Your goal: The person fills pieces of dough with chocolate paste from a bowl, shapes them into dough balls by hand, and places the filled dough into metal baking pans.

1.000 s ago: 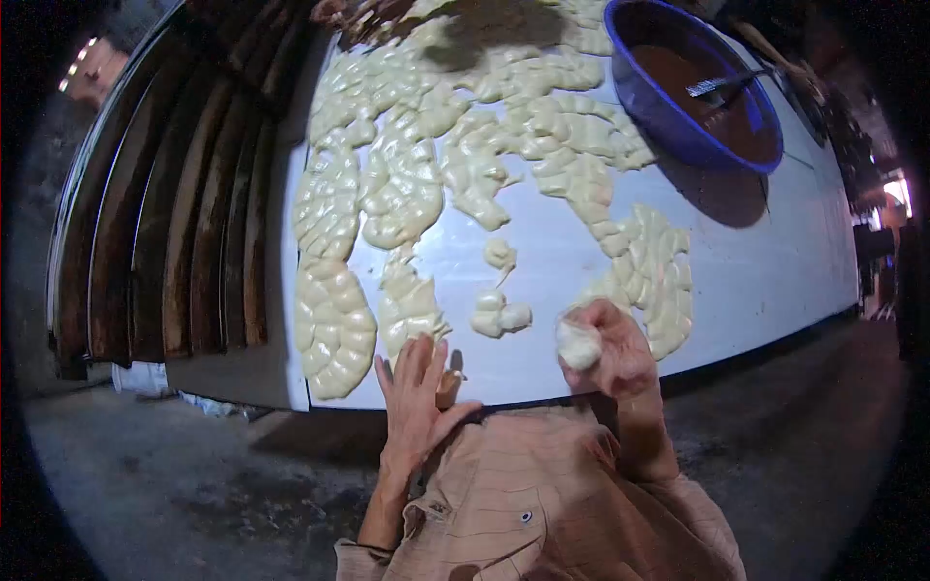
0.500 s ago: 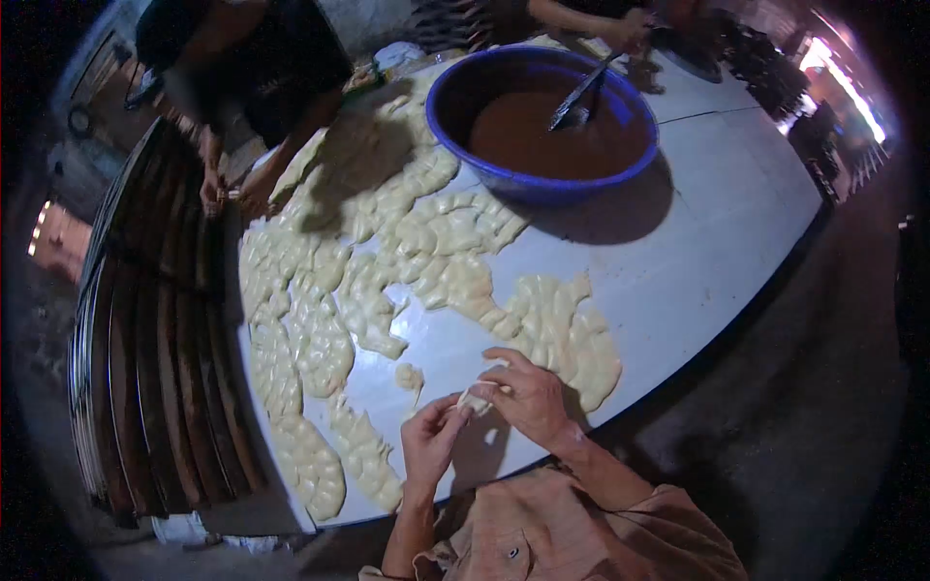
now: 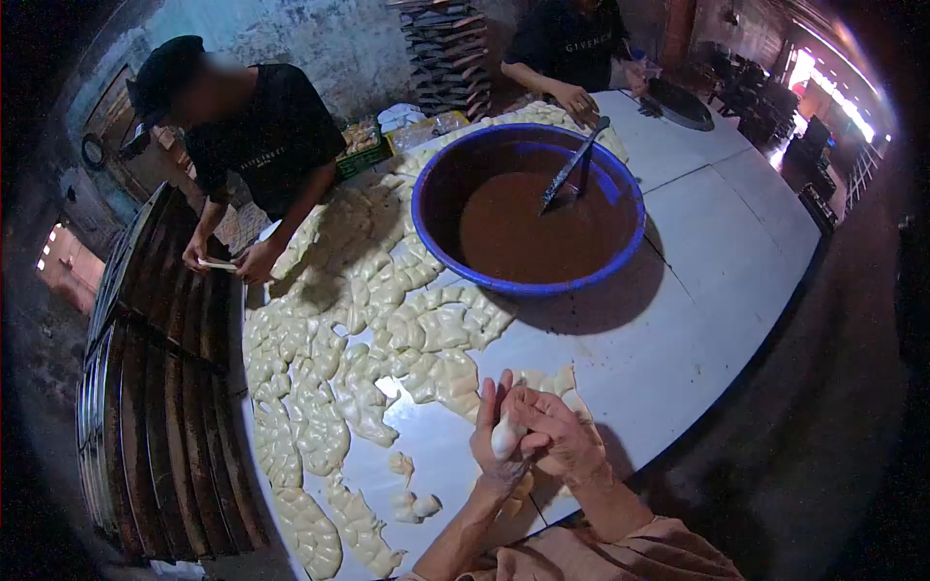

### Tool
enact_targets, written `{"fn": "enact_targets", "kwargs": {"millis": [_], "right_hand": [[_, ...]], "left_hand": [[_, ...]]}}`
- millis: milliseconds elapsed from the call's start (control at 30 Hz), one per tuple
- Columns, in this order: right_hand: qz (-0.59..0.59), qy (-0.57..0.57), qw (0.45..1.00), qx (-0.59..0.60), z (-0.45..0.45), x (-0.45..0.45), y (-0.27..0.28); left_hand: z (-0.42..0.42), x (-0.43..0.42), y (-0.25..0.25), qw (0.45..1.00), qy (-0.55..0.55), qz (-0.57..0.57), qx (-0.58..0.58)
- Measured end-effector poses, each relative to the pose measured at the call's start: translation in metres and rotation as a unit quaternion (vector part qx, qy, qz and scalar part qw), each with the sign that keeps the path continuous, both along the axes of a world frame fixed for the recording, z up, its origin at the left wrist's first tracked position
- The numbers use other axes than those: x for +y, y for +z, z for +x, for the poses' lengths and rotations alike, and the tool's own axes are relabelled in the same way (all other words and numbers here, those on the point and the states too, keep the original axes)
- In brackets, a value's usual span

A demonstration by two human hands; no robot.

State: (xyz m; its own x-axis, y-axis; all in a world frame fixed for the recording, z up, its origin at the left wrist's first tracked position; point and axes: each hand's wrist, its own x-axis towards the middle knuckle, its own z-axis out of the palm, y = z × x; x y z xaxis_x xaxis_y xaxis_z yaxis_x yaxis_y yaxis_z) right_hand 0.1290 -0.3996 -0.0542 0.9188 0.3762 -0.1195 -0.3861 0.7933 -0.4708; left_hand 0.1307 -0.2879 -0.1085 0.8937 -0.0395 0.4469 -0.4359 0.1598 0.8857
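Note:
A smooth pale ball of dough (image 3: 505, 439) sits between my two hands, above the table near its front edge. My left hand (image 3: 494, 455) is wrapped around it from the left, with its fingers pointing up. My right hand (image 3: 560, 438) presses against the ball from the right, fingers curled over it. Behind and partly under the hands lies a flat sheet of dough (image 3: 547, 381). To the left, small loose dough pieces (image 3: 417, 506) rest on the white tabletop (image 3: 441, 426).
Lumpy dough sheets (image 3: 300, 426) cover the table's left side. A blue basin (image 3: 528, 288) of brown filling holds a dark-handled utensil (image 3: 572, 167). Stacked trays (image 3: 160, 416) stand left. One co-worker (image 3: 271, 145) handles a pale strip; another (image 3: 572, 53) stands at the back.
The view has tilted up, showing more of the co-workers and wall. My hands have come together; the dough between them, earlier a loose pinched piece, now looks like a smooth ball.

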Motion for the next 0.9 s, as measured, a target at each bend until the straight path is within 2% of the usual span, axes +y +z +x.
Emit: {"fn": "enact_targets", "kwargs": {"millis": [67,100,133,167,200,233,267,300,367,433,467,567,600,700,767,833,900], "right_hand": [[-0.019,0.04,0.998,-0.044,0.024,-0.012,0.008],[-0.107,-0.017,0.991,-0.079,0.041,-0.011,0.02],[-0.346,-0.102,0.917,-0.169,0.071,-0.028,0.003],[-0.213,-0.098,0.955,-0.18,0.098,-0.043,0.013],[-0.306,-0.128,0.93,-0.158,0.12,-0.054,0.03],[-0.409,-0.149,0.877,-0.203,0.15,-0.067,0.03],[-0.487,-0.124,0.842,-0.195,0.176,-0.08,0.027],[-0.617,-0.074,0.756,-0.205,0.201,-0.094,0.021],[-0.766,-0.006,0.594,-0.247,0.231,-0.099,0.016],[-0.802,0.108,0.498,-0.31,0.26,-0.108,-0.024],[-0.813,0.164,0.445,-0.338,0.264,-0.104,-0.025],[-0.817,0.257,0.415,-0.308,0.255,-0.097,-0.024],[-0.791,0.214,0.453,-0.351,0.256,-0.099,-0.017],[-0.724,0.147,0.629,-0.239,0.232,-0.092,0.024],[-0.582,0.088,0.778,-0.221,0.227,-0.096,0.021],[-0.423,0.029,0.893,-0.152,0.201,-0.081,0.037],[-0.365,0.005,0.92,-0.144,0.177,-0.056,0.036]], "left_hand": [[0.001,-0.001,-0.016,0.992,-0.06,-0.026,0.108],[0.004,-0.001,-0.014,0.98,-0.092,-0.038,0.174],[-0.003,-0.001,-0.004,0.955,-0.117,-0.143,0.234],[-0.003,0.011,0.003,0.957,-0.135,-0.088,0.24],[-0.004,0.023,0.002,0.961,-0.123,-0.039,0.245],[-0.006,0.035,0.0,0.962,-0.108,0.01,0.249],[-0.007,0.046,0.003,0.96,-0.082,0.038,0.266],[-0.008,0.058,0.006,0.955,-0.057,0.066,0.282],[-0.012,0.074,0.007,0.951,-0.025,0.054,0.305],[-0.017,0.085,0.005,0.946,-0.002,0.038,0.323],[-0.019,0.088,0.004,0.947,0.003,0.03,0.321],[-0.025,0.097,0.0,0.94,-0.02,0.057,0.337],[-0.025,0.099,-0.001,0.937,-0.027,0.058,0.343],[-0.024,0.099,0.0,0.929,-0.053,0.061,0.362],[-0.015,0.093,0.007,0.935,-0.06,0.076,0.342],[-0.001,0.084,0.003,0.944,-0.068,0.062,0.317],[0.017,0.07,0.011,0.946,-0.099,-0.023,0.306]]}}
